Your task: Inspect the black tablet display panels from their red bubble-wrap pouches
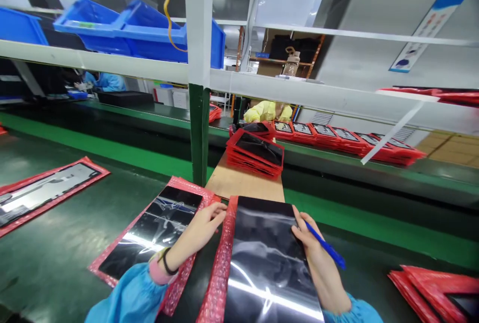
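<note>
Head view, left to right: one red-edged bagged panel (45, 191) flat on the green bench (75, 253), far left. Second bagged panel (157, 226) beside the centre one. Left hand (204, 226) fingers bent on the left edge of the centre panel (262, 258). Right hand (309, 241) grips one blue pen (325, 247) on its right edge. One stack of red bags (256, 153) behind on the wooden board (243, 183). More red bags (437, 288) lower right.

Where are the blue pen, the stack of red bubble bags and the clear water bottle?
Blue pen (325, 246), head view, middle of its barrel.
Stack of red bubble bags (255, 156), head view, top bag's dark face.
Clear water bottle (291, 65), head view, its body.
</note>
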Action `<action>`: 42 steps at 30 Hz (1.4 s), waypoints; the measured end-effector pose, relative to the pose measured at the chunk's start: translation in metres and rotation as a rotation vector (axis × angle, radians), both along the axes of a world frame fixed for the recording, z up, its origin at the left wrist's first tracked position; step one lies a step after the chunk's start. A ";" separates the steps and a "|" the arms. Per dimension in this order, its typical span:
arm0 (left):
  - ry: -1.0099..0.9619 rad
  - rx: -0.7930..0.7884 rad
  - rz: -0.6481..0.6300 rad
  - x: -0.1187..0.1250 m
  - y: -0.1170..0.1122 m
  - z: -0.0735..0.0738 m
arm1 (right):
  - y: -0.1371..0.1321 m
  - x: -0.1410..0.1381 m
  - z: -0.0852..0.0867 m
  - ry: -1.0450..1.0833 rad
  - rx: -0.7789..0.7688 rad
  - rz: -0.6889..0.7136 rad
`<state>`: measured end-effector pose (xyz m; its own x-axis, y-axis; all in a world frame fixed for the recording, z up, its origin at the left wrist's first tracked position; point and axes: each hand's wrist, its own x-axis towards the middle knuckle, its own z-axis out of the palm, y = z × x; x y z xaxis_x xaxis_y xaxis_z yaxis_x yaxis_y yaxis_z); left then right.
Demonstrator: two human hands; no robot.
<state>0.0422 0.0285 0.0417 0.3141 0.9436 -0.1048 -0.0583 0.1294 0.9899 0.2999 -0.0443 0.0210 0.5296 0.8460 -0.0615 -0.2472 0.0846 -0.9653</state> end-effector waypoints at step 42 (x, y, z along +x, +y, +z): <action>0.171 -0.209 0.313 -0.147 0.051 -0.041 | -0.032 0.055 -0.043 -0.754 0.033 0.052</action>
<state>-0.1045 0.0793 0.0009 -0.0235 0.9436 -0.3304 0.0359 0.3310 0.9429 0.3550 -0.0760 -0.0217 0.3779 0.8661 0.3273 0.4745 0.1224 -0.8717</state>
